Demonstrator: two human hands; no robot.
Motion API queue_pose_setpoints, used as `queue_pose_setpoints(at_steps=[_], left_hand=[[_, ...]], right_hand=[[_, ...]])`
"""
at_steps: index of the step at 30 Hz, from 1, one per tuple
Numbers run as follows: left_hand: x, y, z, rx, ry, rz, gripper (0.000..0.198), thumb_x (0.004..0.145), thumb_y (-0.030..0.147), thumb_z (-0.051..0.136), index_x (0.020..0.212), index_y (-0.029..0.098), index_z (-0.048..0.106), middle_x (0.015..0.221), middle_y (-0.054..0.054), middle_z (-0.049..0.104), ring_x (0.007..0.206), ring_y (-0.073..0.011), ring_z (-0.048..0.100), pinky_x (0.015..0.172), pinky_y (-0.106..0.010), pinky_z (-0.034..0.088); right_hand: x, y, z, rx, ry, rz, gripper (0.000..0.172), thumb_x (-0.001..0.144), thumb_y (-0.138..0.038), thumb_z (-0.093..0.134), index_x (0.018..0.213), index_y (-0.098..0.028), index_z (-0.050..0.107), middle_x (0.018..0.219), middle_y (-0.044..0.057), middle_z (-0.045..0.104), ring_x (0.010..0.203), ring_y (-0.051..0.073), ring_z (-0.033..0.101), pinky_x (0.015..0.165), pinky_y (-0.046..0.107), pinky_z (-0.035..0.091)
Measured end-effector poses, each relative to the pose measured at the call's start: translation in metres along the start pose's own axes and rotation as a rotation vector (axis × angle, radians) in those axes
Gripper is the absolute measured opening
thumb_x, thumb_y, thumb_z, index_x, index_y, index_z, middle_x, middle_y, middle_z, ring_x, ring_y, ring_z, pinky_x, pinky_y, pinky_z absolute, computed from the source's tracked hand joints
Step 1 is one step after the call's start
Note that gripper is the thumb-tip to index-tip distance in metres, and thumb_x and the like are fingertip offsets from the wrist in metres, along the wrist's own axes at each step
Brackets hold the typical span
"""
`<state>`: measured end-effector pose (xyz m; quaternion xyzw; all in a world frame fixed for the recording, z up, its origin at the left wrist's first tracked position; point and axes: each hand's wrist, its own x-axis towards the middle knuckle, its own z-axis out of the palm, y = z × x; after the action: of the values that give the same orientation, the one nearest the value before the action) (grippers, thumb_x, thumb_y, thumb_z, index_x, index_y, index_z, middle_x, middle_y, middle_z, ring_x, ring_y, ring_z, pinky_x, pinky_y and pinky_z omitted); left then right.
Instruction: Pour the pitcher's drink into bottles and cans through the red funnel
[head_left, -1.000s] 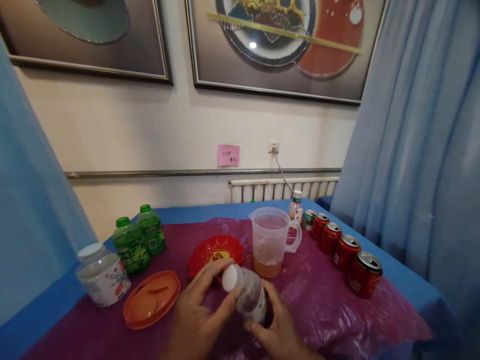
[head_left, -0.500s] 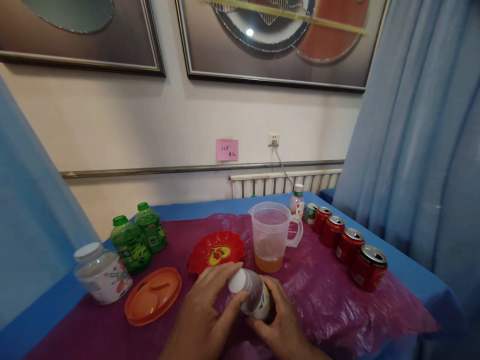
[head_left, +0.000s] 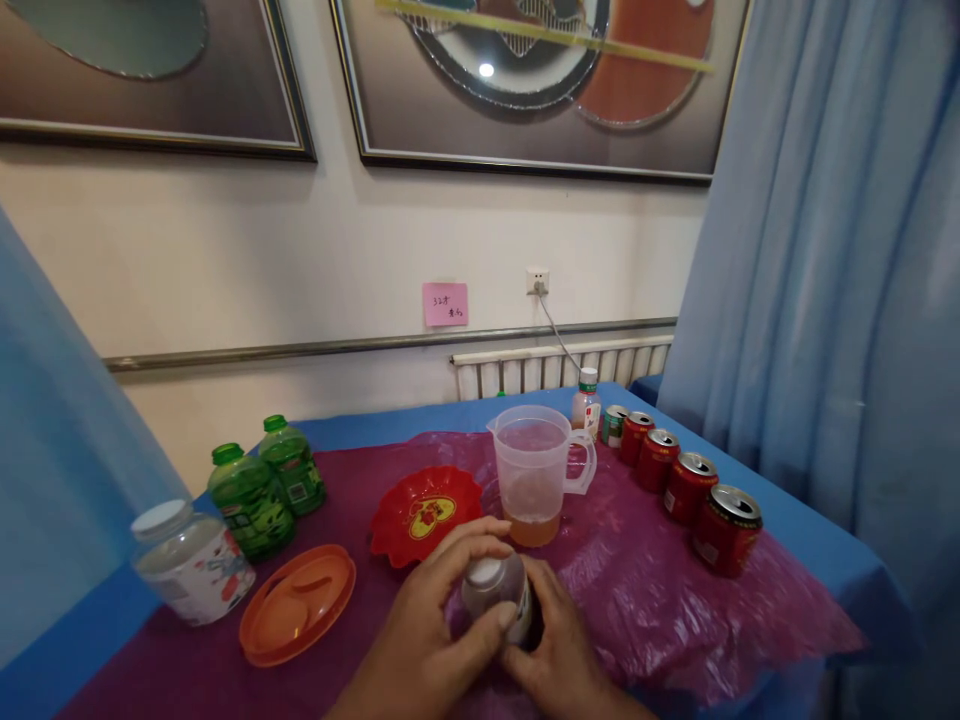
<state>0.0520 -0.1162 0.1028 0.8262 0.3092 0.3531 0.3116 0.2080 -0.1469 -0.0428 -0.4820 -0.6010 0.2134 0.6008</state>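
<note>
Bottle: clear with a white cap (head_left: 485, 572), the bottle (head_left: 496, 594) sits between both hands at the near middle of the bench (head_left: 832, 550); whether its base touches the purple sheet (head_left: 645, 590) is hidden.
Long axis: it runs from the cap, up and to the left, down toward the right palm; foreshortening makes the exact tilt hard to tell.
Left hand: nearer the cap, the left hand (head_left: 427, 620) has its fingers bent around the far side and its thumb across the front, gripping the bottle.
Right hand: lower down, the right hand (head_left: 559, 630) closes its fingers around the right side of the body.
Beyond the bottle: a red dish (head_left: 390, 515) lies ahead and left, a jug (head_left: 529, 485) with amber liquid straight behind.
Left side: orange lid (head_left: 279, 600), jar (head_left: 202, 585), two green bottles (head_left: 251, 510).
Right side: small bottle (head_left: 587, 408), one green can (head_left: 613, 428), four red cans (head_left: 726, 538) in a row.
</note>
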Motion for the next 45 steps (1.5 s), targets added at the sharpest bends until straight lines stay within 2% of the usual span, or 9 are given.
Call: queue_pose_setpoints(at_steps=[4,7,12,27,30,34,37,41,45], left_hand=[[0.006,-0.006,0.016,-0.158,0.068,-0.032,0.017,0.09,0.037,0.065,0.099,0.024,0.071,0.127,-0.011,0.069,0.123,-0.0286,0.063,0.106,-0.042,0.05],[0.014,-0.018,0.019,-0.426,0.108,-0.1,0.045,0.081,0.04,0.077,0.12,0.023,0.062,0.136,-0.014,0.063,0.125,-0.0306,0.063,0.102,-0.041,0.052],[0.024,-0.034,0.014,-0.475,0.275,-0.227,0.047,0.065,0.041,0.09,0.099,0.019,0.064,0.103,-0.009,0.074,0.101,-0.0257,0.071,0.094,-0.039,0.055],[0.025,-0.026,0.011,-0.298,0.14,-0.147,0.028,0.075,0.038,0.08,0.093,0.02,0.068,0.102,-0.007,0.074,0.1,-0.0248,0.069,0.093,-0.037,0.054],[0.024,-0.033,0.009,-0.398,0.085,-0.17,0.041,0.072,0.037,0.082,0.105,0.019,0.066,0.107,-0.01,0.074,0.104,-0.0261,0.069,0.095,-0.037,0.054],[0.008,-0.043,0.015,-0.405,-0.096,-0.188,0.087,0.064,0.033,0.088,0.142,0.02,0.052,0.134,-0.014,0.066,0.126,-0.0327,0.061,0.106,-0.043,0.048],[-0.012,-0.045,0.021,-0.307,-0.12,-0.227,0.083,0.063,0.03,0.087,0.14,0.02,0.056,0.132,-0.011,0.068,0.12,-0.0336,0.063,0.106,-0.043,0.048],[-0.045,-0.046,0.003,-0.176,0.068,-0.313,0.068,0.062,0.031,0.085,0.126,0.021,0.064,0.125,-0.009,0.072,0.111,-0.0326,0.068,0.1,-0.041,0.053],[-0.08,-0.058,-0.064,0.074,0.504,-0.432,0.076,0.062,0.047,0.085,0.127,0.018,0.058,0.121,-0.012,0.074,0.103,-0.0325,0.073,0.089,-0.041,0.059]], right_hand=[[0.001,-0.001,0.0,0.001,-0.033,0.029,0.059,0.076,-0.02,0.074,0.132,-0.028,0.057,0.119,0.005,0.068,0.107,0.025,0.067,0.093,0.036,0.055],[0.002,0.001,0.0,-0.002,-0.045,0.067,0.064,0.072,-0.018,0.076,0.132,-0.028,0.056,0.121,0.005,0.068,0.108,0.025,0.066,0.094,0.037,0.054],[0.002,0.006,0.001,0.01,-0.009,0.109,0.069,0.064,-0.016,0.079,0.13,-0.028,0.06,0.119,0.004,0.07,0.108,0.027,0.067,0.094,0.037,0.054],[0.001,-0.003,-0.003,0.049,-0.084,0.179,0.07,0.066,-0.012,0.074,0.132,-0.03,0.058,0.124,0.003,0.07,0.113,0.027,0.066,0.099,0.042,0.052],[-0.001,0.0,-0.003,0.062,-0.089,0.166,0.067,0.068,-0.013,0.073,0.131,-0.03,0.059,0.123,0.003,0.071,0.111,0.027,0.067,0.096,0.041,0.054],[-0.004,0.003,-0.002,0.054,-0.108,0.148,0.059,0.073,-0.022,0.075,0.131,-0.029,0.061,0.123,0.005,0.072,0.11,0.028,0.069,0.094,0.041,0.055],[-0.009,0.005,-0.004,0.022,-0.151,0.125,0.058,0.078,-0.031,0.076,0.134,-0.028,0.061,0.125,0.008,0.072,0.111,0.031,0.069,0.095,0.044,0.056],[-0.022,0.017,-0.008,-0.074,-0.201,0.031,0.079,0.074,-0.033,0.082,0.147,-0.03,0.052,0.141,0.011,0.064,0.126,0.036,0.061,0.106,0.055,0.05],[-0.036,0.032,-0.01,-0.167,-0.137,-0.038,0.065,0.086,-0.034,0.072,0.147,-0.032,0.052,0.146,0.01,0.06,0.132,0.035,0.058,0.109,0.055,0.049]])
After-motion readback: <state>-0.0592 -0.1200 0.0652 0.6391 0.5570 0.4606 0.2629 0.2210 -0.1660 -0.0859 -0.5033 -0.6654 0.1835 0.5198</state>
